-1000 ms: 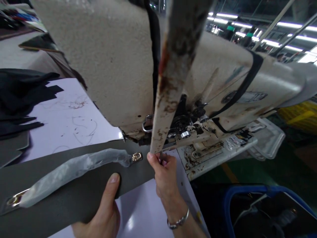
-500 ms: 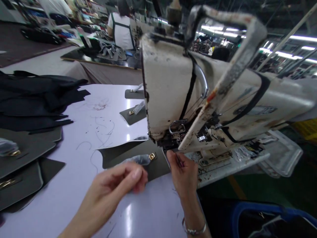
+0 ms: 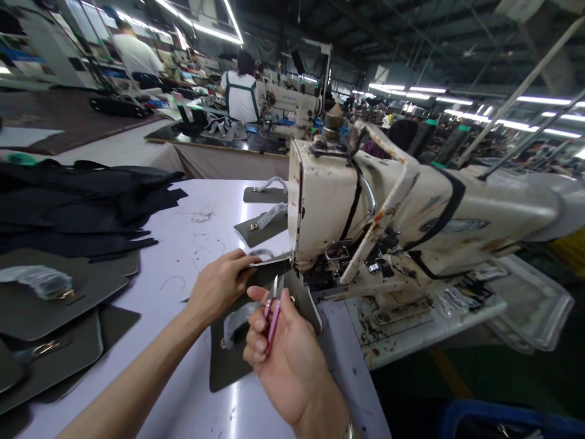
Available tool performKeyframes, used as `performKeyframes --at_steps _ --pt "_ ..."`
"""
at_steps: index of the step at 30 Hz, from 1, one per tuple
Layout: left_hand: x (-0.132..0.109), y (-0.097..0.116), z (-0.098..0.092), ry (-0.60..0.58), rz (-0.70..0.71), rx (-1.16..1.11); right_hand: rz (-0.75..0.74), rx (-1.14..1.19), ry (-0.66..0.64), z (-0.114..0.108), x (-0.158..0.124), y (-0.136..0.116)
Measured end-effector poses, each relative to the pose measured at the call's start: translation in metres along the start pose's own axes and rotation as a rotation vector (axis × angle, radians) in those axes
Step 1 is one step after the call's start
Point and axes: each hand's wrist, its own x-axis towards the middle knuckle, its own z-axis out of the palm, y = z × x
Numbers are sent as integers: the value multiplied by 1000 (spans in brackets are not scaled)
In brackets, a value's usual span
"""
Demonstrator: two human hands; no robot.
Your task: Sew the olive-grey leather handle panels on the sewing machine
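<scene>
Factory floor stretches back under strip lights, and a white worktable [image 3: 183, 256] runs along the left of a worn cream sewing machine [image 3: 347, 213]. Just in front of the machine's needle area lies a dark grey panel [image 3: 237, 363], its pale-edged top corner lifted under the machine head. On it sit a film-wrapped strap [image 3: 237, 323] and a gold-coloured fitting [image 3: 222, 344]. Left hand [image 3: 219, 286] has its fingers closed over that raised edge. Right hand [image 3: 286, 366] curls firmly round pink-handled snips [image 3: 273, 320], blades up, just below the edge. Stacked grey panels [image 3: 59, 292] sit well left of the machine.
</scene>
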Motion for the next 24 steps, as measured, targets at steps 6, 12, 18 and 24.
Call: performKeyframes --at_steps 6,12,18,24 --pt "-17 9 -20 317 -41 344 90 205 -15 -3 16 -7" --pt "-27 22 -27 417 3 387 71 317 48 6 29 -9" --pt "-32 22 -31 447 46 397 6 322 102 7 39 -11" --pt "19 28 -43 502 39 500 -39 189 32 7 25 2"
